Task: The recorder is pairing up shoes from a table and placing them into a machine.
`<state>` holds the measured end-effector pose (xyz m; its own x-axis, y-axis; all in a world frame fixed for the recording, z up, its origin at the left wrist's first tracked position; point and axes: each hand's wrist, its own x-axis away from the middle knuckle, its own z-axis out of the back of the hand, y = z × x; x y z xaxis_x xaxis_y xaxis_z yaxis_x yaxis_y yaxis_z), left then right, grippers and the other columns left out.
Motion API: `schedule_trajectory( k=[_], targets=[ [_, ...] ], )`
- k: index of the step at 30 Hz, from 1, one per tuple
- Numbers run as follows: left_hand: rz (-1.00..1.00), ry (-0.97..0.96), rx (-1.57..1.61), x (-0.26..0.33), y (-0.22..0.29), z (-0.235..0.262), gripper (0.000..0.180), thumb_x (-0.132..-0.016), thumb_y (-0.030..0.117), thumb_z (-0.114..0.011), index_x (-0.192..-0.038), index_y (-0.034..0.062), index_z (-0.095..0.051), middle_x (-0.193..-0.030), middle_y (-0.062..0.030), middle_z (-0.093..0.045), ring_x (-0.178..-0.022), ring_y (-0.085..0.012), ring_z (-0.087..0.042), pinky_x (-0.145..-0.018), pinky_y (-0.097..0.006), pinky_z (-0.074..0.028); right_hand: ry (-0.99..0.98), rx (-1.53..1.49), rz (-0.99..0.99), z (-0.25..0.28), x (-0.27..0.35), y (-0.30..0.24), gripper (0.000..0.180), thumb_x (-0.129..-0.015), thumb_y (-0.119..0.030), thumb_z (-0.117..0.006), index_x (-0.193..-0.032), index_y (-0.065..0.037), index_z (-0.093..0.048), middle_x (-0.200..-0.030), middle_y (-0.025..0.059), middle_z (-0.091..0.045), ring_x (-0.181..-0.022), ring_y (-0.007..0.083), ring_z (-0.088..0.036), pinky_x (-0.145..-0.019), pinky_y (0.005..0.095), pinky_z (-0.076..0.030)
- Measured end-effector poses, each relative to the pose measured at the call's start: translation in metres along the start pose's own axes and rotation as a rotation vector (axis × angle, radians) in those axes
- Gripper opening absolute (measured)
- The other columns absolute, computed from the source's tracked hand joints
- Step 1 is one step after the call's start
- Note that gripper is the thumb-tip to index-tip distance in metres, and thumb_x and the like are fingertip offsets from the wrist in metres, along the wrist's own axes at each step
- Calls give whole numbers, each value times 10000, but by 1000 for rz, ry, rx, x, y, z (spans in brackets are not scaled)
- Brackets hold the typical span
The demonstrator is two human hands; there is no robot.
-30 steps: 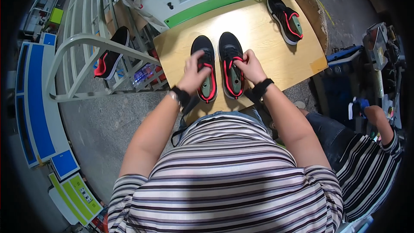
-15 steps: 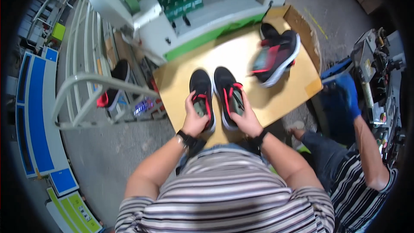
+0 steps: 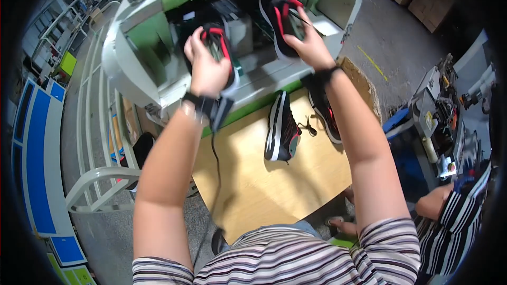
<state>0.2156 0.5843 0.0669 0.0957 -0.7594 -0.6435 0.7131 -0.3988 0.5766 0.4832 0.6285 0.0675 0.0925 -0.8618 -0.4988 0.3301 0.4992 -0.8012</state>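
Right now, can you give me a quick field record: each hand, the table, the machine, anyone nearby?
left hand: raised, gripping a black shoe with red trim
right hand: raised, gripping a second black and red shoe
table: wooden top, one shoe on its side, another partly behind the right forearm
machine: white and green, behind the table, under both raised shoes
nearby: a seated person in a striped top, lower right
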Motion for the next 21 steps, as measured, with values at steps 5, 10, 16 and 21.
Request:
schedule_trajectory(
  k=[5, 10, 16, 21],
  targets=[
    [185, 40, -187, -46, -43, -60, 889, -765, 143, -705, -1509, 137, -217, -1496, -314, -212, -1378, -500, -246, -1149, -528, -232, 10, 323, -153, -8, -55, 105, 791, -944, -405, -597, -1535, -46, -213, -1365, 309, -492, -1277, 409, -485, -1073, 410, -387],
    [-246, -313, -111, 95, -11, -79, 977, -752, 263, -797, -1523, 54, -235, -1523, -284, -251, -1406, -433, -274, -1149, -512, -236, -60, 414, -341, 82, 75, 149, 961, -783, -442, -783, -1471, 51, -328, -1433, 276, -465, -1354, 347, -446, -1113, 381, -360],
    [486, -770, 36, 252, -44, -163, 956, -685, 384, -855, -1450, 29, -404, -1377, -265, -504, -1309, -412, -456, -1087, -421, -377, 45, 163, -855, 109, 243, 201, 892, -678, -335, -849, -1414, -20, -456, -1289, 228, -607, -1190, 334, -591, -1005, 381, -453],
    [754, -732, 516, 278, -37, -133, 841, -736, 321, -851, -1381, -49, -459, -1193, -184, -662, -1059, -274, -654, -939, -345, -502, -27, 445, -827, 73, 307, 143, 876, -738, -381, -784, -1459, -71, -394, -1272, 256, -600, -1202, 355, -582, -1030, 394, -440]
  ],
)
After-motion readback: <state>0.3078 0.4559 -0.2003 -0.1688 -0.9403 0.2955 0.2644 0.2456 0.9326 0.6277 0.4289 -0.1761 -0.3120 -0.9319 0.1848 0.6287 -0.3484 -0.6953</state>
